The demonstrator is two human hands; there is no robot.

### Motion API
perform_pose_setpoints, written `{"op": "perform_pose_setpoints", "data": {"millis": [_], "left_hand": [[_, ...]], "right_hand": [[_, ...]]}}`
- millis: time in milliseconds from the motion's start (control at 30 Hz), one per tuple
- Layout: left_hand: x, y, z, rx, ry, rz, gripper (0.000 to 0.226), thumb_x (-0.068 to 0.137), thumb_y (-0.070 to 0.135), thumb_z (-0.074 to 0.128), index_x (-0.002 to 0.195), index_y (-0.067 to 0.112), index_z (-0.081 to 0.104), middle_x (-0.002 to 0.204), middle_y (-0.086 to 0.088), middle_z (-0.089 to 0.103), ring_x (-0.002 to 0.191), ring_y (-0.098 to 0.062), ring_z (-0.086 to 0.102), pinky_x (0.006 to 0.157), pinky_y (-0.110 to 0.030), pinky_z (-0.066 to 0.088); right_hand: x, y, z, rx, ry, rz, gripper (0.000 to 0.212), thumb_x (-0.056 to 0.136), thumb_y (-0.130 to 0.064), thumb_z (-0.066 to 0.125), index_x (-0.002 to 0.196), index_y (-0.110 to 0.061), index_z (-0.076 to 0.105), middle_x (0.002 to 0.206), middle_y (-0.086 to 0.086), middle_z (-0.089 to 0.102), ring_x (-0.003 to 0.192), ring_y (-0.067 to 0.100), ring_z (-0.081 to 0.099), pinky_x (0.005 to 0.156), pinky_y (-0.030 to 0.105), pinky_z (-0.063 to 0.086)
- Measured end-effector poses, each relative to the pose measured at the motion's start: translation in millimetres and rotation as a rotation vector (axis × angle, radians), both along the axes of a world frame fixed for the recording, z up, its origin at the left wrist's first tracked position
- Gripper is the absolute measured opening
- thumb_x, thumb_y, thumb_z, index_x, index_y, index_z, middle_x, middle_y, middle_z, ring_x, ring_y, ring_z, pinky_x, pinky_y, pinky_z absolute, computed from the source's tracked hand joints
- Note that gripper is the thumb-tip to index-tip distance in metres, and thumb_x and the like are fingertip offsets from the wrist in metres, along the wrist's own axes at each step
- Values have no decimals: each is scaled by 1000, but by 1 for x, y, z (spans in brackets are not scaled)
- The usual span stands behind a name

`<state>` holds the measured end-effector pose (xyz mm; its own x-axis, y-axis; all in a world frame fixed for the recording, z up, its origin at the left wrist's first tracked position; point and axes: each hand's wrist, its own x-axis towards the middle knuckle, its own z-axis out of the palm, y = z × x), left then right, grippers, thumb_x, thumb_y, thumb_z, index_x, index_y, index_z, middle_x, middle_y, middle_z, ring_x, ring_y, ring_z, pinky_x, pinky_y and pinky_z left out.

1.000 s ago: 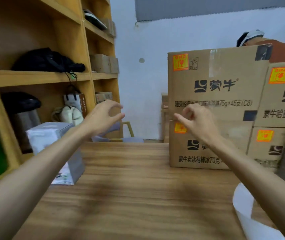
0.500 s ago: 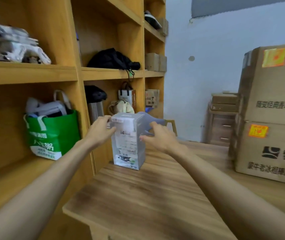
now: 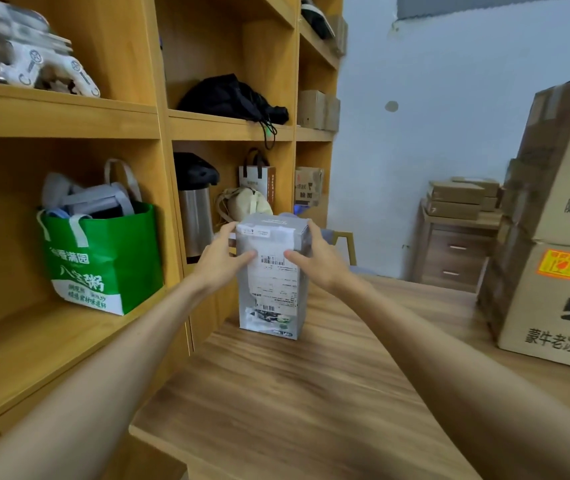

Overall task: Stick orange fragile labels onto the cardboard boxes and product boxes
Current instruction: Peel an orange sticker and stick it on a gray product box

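1. Both hands hold the grey product box [image 3: 271, 292] near its top. The left hand [image 3: 219, 261] curls round its left side. The right hand [image 3: 314, 259] curls round its right side. Both thumbs press on the front, by the white paper slip.
2. A big wooden shelf [image 3: 131, 123] stands along the left edge of the table [image 3: 311, 393].
3. The table is brown wood, and both arms reach out over it.
4. Two big cardboard boxes [image 3: 546, 306] sit on the right side of the table, one on top of the other.
5. A green bag [image 3: 103, 265] sits in the shelf, left of the table.
6. The grey product box stands up straight on the far left part of the table, just beside the shelf.
7. A silver flask [image 3: 195, 209] with a black top stands in the shelf, past the table's left edge.
8. An orange label [image 3: 561, 264] is stuck on the front of the lower cardboard box, above its black logo.
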<state>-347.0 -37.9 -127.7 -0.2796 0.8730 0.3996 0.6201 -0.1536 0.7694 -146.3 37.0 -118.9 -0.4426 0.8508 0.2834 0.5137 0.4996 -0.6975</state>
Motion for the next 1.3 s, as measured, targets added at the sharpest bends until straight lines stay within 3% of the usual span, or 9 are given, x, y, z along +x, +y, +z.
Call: {"op": "perform_pose_setpoints", "data": {"millis": [67, 167, 333, 433, 633, 767, 900, 1100, 1300], "left_hand": [[3, 1, -2, 35, 19, -23, 65, 95, 28, 70, 152, 28, 37, 135, 3, 57, 119, -15, 58, 91, -42, 59], [20, 0, 1, 68, 36, -53, 67, 95, 26, 70, 153, 29, 38, 129, 1, 60, 105, -14, 64, 71, -28, 60], [83, -1, 14, 106, 65, -139, 76, 94, 22, 72, 158, 28, 31, 134, 6, 51, 97, -15, 62, 55, -14, 53], [126, -3, 18, 118, 82, -202, 76, 94, 24, 72, 158, 28, 32, 133, 5, 54, 94, -11, 63, 58, -19, 57], [225, -5, 23, 180, 142, -330, 74, 90, 35, 75, 154, 27, 40, 114, 2, 68, 99, -14, 65, 90, -45, 59], [289, -6, 19, 246, 183, -379, 68, 87, 40, 77, 148, 32, 48, 102, 0, 71, 90, -13, 67, 87, -43, 57], [343, -9, 9, 276, 212, -442, 62, 88, 43, 75, 144, 42, 48, 109, 3, 67, 93, -8, 66, 90, -41, 57], [387, -12, -12, 275, 106, -545, 60, 92, 38, 72, 147, 37, 48, 133, 7, 55, 116, -5, 59, 101, -39, 54], [387, -13, -27, 200, -108, -677, 54, 94, 33, 71, 141, 45, 47, 142, 11, 58, 129, -8, 57, 105, -42, 52]], "right_hand": [[9, 4, -5, -12, 82, 21, 95, 72, -69, 57, 152, -36, 19, 137, 0, 62, 122, 27, 61, 98, 55, 51], [36, 0, -3, -5, 136, 22, 86, 72, -68, 58, 148, -38, 31, 132, -5, 65, 118, 20, 63, 97, 52, 52], [105, -33, 17, 49, 169, -28, 64, 94, -43, 64, 150, -30, 35, 129, -8, 60, 118, 13, 58, 103, 42, 46], [156, -42, 23, 98, 146, -103, 68, 95, -39, 64, 154, -25, 32, 134, 0, 57, 124, 15, 53, 101, 39, 45], [270, -67, 21, 104, 174, -201, 90, 78, -70, 64, 154, -35, 32, 133, 3, 63, 121, 16, 60, 96, 51, 54], [338, -91, 16, 88, 214, -237, 70, 89, -52, 66, 151, -40, 34, 125, -2, 66, 117, 16, 63, 90, 47, 58], [393, -107, 5, 97, 231, -275, 74, 89, -51, 66, 153, -35, 32, 126, -8, 67, 116, 11, 63, 95, 52, 54], [434, -114, -17, 89, 292, -299, 72, 89, -48, 66, 152, -42, 32, 121, -10, 70, 111, 11, 66, 95, 51, 55], [429, -117, -36, 163, 272, -291, 67, 94, -51, 61, 151, -50, 26, 138, -22, 57, 130, -3, 49, 102, 48, 50]]}}
